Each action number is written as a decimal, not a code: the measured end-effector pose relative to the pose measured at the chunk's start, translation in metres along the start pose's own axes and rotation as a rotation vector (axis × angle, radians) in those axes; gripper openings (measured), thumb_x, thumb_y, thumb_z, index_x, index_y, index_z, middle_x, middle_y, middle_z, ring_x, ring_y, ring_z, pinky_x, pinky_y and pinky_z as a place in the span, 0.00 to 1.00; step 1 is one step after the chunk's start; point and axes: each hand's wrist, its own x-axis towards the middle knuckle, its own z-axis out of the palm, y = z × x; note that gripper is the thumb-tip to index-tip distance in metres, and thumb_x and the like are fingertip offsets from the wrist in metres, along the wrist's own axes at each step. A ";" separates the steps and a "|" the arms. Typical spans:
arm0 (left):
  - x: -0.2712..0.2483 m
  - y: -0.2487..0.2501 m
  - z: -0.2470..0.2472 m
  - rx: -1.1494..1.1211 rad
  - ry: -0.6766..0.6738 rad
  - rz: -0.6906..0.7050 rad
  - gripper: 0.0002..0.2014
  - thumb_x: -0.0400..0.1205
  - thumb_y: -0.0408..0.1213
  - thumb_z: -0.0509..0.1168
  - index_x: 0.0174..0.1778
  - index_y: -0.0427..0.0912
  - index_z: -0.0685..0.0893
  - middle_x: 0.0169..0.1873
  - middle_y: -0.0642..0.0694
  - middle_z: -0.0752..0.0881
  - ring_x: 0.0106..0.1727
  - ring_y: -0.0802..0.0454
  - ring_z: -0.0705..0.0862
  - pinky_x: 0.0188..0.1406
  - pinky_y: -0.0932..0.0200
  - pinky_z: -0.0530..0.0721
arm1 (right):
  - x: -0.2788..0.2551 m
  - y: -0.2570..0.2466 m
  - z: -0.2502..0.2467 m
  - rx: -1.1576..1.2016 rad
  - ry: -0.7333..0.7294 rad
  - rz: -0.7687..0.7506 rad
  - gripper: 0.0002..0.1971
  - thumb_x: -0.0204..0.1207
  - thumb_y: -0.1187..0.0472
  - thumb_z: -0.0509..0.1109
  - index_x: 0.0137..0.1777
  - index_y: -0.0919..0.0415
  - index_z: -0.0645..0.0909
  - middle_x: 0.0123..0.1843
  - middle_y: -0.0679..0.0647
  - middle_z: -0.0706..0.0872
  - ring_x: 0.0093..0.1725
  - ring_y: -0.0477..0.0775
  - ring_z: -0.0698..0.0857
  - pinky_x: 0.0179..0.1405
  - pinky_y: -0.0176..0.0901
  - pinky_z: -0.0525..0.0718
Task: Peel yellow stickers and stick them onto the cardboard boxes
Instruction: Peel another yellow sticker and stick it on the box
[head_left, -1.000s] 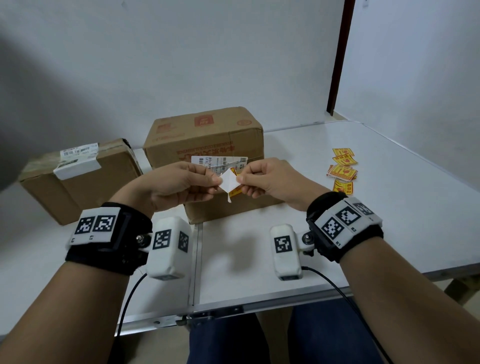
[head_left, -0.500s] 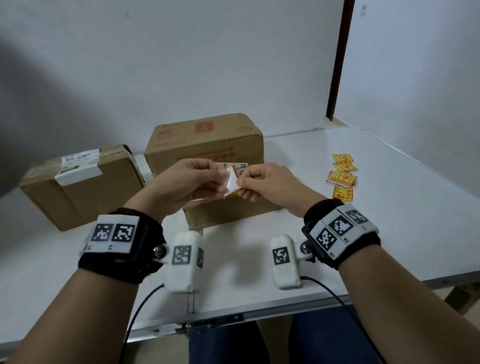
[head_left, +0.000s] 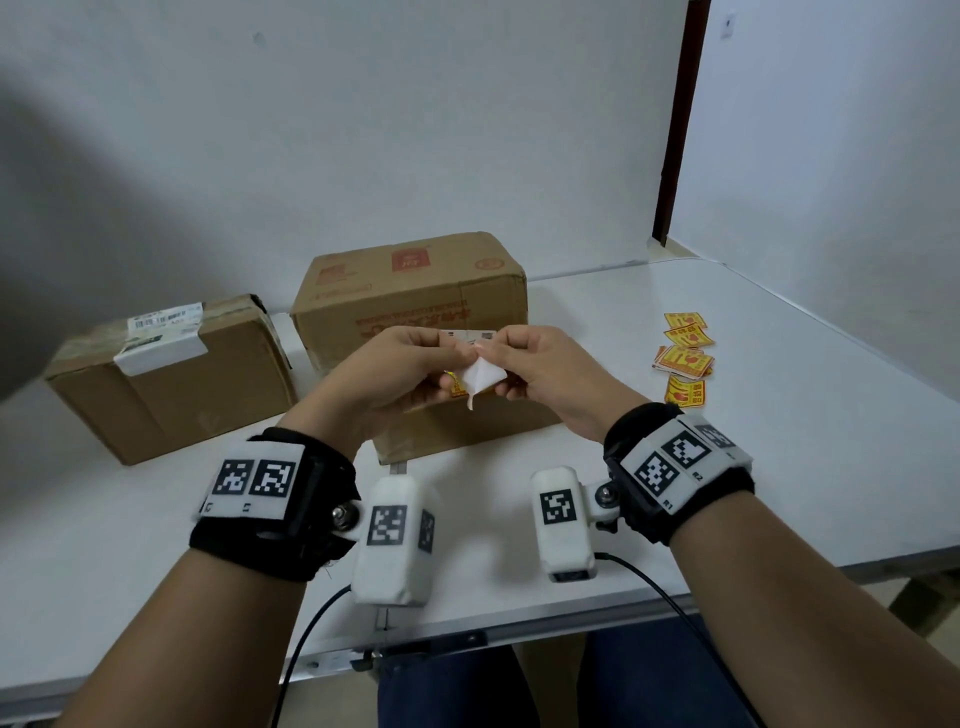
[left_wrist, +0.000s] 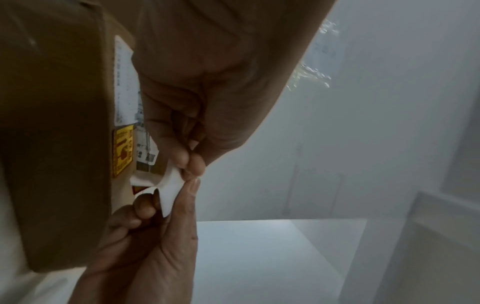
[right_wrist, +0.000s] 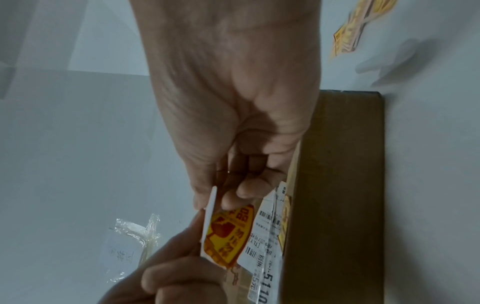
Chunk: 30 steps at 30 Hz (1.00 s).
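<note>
Both hands pinch one sticker (head_left: 480, 376) between them: left hand (head_left: 395, 371) at nine o'clock, right hand (head_left: 545, 369) at three. Its white backing faces the person, before the box (head_left: 415, 296).

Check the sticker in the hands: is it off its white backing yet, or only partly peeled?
Partly peeled. The white backing stands away from the yellow sticker at one end, while both hands pinch them together.

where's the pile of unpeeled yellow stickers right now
In the head view the yellow stickers lie loose on the white table, to the right of the right hand and the larger cardboard box.
</note>
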 end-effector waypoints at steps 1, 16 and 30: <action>0.000 -0.001 0.000 -0.041 -0.004 -0.005 0.04 0.80 0.31 0.69 0.41 0.37 0.89 0.32 0.43 0.82 0.24 0.61 0.77 0.24 0.71 0.81 | 0.000 0.001 0.001 0.000 0.012 -0.015 0.09 0.81 0.56 0.69 0.40 0.58 0.82 0.34 0.49 0.85 0.28 0.41 0.80 0.30 0.30 0.79; -0.001 -0.008 0.007 -0.308 0.252 0.046 0.02 0.80 0.26 0.67 0.45 0.31 0.85 0.24 0.43 0.86 0.26 0.57 0.84 0.29 0.67 0.86 | 0.005 0.007 0.011 -0.007 0.271 -0.087 0.13 0.81 0.56 0.69 0.45 0.67 0.85 0.30 0.51 0.82 0.24 0.39 0.79 0.31 0.28 0.81; 0.001 -0.016 0.000 -0.553 0.387 0.095 0.02 0.81 0.26 0.67 0.46 0.31 0.85 0.28 0.44 0.87 0.30 0.56 0.86 0.33 0.67 0.86 | 0.012 0.009 0.014 -0.002 0.424 -0.066 0.11 0.82 0.56 0.67 0.43 0.62 0.85 0.30 0.52 0.83 0.27 0.42 0.80 0.30 0.30 0.79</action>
